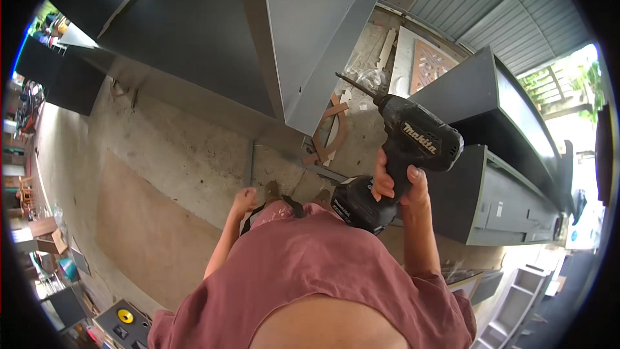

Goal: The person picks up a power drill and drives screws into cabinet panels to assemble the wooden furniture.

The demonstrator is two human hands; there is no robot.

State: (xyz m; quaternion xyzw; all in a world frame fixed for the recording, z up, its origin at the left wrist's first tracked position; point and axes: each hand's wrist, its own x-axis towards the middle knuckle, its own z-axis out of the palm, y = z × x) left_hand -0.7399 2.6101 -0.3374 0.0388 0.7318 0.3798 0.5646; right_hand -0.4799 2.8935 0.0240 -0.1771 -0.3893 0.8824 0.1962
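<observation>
My right hand (417, 189) is wrapped round the grip of a black cordless impact driver (420, 132), held up in front of my right side. A long bit extends from its nose, tilted up to the left toward a grey cabinet panel (303, 39); the tip looks apart from the panel, though depth is hard to judge. A bulky black battery pack (361, 207) sits at the driver's base. Low by my left hip, my left hand (245, 200) is curled closed beside a black strap (252, 218). Whatever may be inside those fingers is hidden.
A large dark cabinet (187, 32) stands ahead to the left. More grey cabinets (516, 200) are at the right. Curved brown wood pieces (332, 132) and plastic scraps lie on the concrete floor (187, 129). A brown sheet (152, 226) lies at the left.
</observation>
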